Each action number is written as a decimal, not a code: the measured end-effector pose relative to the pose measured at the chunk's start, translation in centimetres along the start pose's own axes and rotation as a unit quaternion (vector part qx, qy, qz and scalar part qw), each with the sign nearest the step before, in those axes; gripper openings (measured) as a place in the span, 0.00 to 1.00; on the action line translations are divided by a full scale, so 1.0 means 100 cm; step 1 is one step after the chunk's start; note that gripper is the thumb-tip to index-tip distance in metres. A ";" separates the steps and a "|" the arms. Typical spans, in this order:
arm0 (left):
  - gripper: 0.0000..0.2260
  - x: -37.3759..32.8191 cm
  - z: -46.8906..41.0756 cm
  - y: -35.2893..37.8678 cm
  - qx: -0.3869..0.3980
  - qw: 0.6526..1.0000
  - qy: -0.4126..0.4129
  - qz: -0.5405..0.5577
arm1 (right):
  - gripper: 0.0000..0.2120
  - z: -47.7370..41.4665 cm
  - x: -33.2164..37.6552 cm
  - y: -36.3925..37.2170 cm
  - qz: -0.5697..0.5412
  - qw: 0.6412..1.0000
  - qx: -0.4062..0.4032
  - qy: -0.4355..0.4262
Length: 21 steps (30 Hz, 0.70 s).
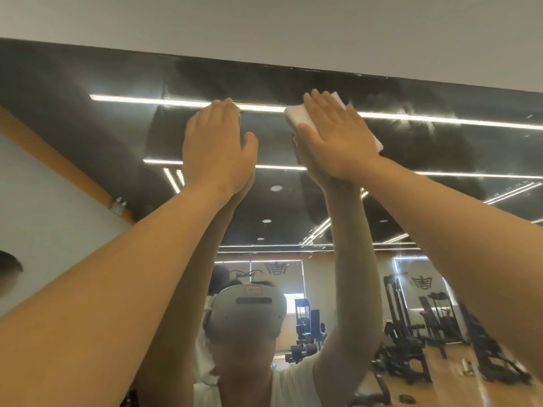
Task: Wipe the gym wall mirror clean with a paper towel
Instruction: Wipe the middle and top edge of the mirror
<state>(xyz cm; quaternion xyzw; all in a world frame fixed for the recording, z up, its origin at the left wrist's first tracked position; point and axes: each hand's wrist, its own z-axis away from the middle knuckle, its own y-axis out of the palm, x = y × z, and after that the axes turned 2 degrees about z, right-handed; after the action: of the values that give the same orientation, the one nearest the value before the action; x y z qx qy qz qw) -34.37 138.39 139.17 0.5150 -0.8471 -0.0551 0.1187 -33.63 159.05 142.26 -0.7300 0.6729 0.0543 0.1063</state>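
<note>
The wall mirror (102,136) fills the view and I look up at its top edge. My right hand (335,136) is pressed flat on a folded white paper towel (296,117), holding it against the glass just under the mirror's top edge. My left hand (217,148) rests flat on the glass beside it, fingers together, with nothing under it. Both arms are raised high. Part of the towel is hidden under my right palm. Smears and streaks show on the glass to the right of the towel.
A white wall (264,24) runs above the mirror's top edge. The glass reflects a person in a headset (248,312), ceiling light strips and gym machines (411,333) on a wooden floor. A grey and orange wall (44,201) is reflected at the left.
</note>
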 end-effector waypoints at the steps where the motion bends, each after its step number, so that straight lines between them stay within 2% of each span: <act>1: 0.13 0.000 0.000 0.000 -0.001 1.000 0.001 0.001 | 0.28 -0.008 0.001 -0.002 0.001 1.000 0.003 0.007; 3: 0.12 0.001 0.000 0.000 -0.007 1.000 0.002 0.005 | 0.28 -0.022 0.003 -0.004 0.000 1.000 0.001 0.020; 8: 0.16 0.000 0.001 -0.001 -0.003 1.000 -0.007 0.006 | 0.28 -0.033 0.004 -0.006 0.000 0.999 0.005 0.032; 13: 0.12 -0.002 0.002 -0.004 -0.002 0.999 -0.013 0.044 | 0.29 -0.021 0.013 0.000 0.002 0.999 0.004 0.042; 18: 0.20 -0.006 0.028 -0.027 0.021 0.997 0.026 0.065 | 0.29 0.020 0.034 0.004 -0.018 1.000 -0.008 0.014; 21: 0.21 0.008 0.042 -0.041 0.043 0.997 0.027 0.056 | 0.35 0.052 0.050 0.007 -0.028 1.000 -0.008 0.003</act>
<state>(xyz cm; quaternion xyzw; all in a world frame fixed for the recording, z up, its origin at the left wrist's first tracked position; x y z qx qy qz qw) -32.25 135.66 134.31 0.4724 -0.8729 0.0020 0.1220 -33.60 155.32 136.03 -0.7496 0.6519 0.0549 0.1001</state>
